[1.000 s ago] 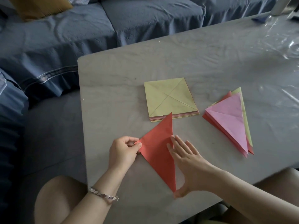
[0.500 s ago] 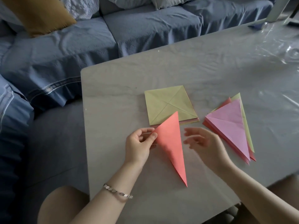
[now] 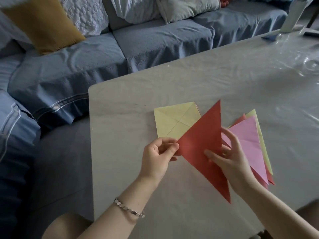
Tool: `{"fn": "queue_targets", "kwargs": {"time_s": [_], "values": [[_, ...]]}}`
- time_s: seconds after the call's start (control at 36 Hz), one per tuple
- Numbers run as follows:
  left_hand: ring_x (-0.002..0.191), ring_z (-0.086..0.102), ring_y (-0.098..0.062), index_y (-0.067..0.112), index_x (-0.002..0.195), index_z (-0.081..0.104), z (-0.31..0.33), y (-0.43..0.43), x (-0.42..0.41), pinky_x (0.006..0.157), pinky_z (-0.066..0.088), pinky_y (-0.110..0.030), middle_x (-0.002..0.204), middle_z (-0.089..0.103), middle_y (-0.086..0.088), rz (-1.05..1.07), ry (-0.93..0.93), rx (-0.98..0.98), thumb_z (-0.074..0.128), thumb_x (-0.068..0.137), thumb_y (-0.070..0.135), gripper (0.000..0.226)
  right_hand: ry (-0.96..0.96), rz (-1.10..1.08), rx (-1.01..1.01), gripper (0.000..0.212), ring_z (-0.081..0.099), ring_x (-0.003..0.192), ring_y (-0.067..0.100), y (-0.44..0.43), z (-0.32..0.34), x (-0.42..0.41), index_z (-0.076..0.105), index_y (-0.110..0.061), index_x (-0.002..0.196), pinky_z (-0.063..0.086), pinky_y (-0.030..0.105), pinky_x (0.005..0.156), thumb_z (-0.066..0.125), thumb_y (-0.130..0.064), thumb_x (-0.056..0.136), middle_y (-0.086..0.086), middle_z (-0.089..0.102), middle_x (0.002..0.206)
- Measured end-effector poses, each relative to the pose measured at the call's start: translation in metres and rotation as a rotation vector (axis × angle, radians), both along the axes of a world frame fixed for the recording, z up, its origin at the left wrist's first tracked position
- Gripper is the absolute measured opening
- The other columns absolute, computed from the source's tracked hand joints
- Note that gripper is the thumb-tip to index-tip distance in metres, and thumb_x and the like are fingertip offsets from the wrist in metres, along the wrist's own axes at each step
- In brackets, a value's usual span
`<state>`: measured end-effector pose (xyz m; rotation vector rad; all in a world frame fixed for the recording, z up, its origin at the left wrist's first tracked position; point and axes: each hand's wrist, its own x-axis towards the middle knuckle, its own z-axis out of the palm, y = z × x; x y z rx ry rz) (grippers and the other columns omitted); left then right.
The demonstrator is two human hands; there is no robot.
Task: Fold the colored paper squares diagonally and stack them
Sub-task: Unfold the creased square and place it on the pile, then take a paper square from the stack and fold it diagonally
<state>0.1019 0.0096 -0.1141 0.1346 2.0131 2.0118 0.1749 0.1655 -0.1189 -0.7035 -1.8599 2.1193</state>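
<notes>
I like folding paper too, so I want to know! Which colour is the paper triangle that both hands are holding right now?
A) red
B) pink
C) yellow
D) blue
A: the left hand pinches one corner of the red paper triangle, and the right hand grips its other side.

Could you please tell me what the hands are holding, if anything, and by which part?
The red triangle: the left hand pinches its left corner, and the right hand grips its right edge.
</notes>
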Motion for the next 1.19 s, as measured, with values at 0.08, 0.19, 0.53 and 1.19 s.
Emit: {"fn": "queue_targets", "kwargs": {"time_s": [0.08,0.19,0.53,1.19], "values": [[0.071,0.064,-0.009,0.018,0.084,0.063,-0.013,-0.002,-0.016,0.067,0.049,-0.023,0.079,0.068,0.003,-0.006,0.151,-0.289,0.065,0.084,0.014,0.005,0.022,-0.089,0.247,0.069,0.068,0.07,0.007,0.015,-0.002,-0.003,0.035,-0.037,0.127,0.056,0.022,0.058,0.067,-0.001,0.079,-0.004,0.067,0.086],[0.109,0.053,-0.019,0.016,0.119,0.055,-0.028,0.002,-0.043,0.09,0.041,-0.028,0.116,0.056,-0.006,0.114,0.176,-0.709,0.066,0.083,0.025,0.038,-0.078,-0.237,0.69,0.035,0.062,0.09,0.018,0.05,-0.015,-0.004,0.063,-0.023,0.111,0.044,0.015,0.071,0.066,-0.004,0.082,-0.007,0.062,0.098],[0.103,0.054,-0.025,0.013,0.12,0.045,-0.04,0.021,-0.065,0.077,0.04,-0.03,0.111,0.055,-0.007,0.12,0.015,-0.873,0.075,0.074,0.028,0.056,-0.208,0.215,1.282,0.042,0.03,0.136,0.032,0.038,-0.041,-0.026,0.064,-0.007,0.114,0.02,0.04,0.109,0.069,-0.002,0.073,0.015,0.038,0.144],[0.036,0.056,-0.002,0.008,0.082,0.052,-0.019,-0.063,-0.053,0.034,0.036,-0.009,0.044,0.061,0.002,0.009,-0.484,-0.342,0.07,0.078,0.001,0.02,0.347,0.399,1.395,0.017,0.066,0.089,0.019,0.013,-0.05,-0.047,0.074,-0.016,0.085,0.051,0.029,0.08,0.058,-0.02,0.083,-0.004,0.071,0.091]]}}
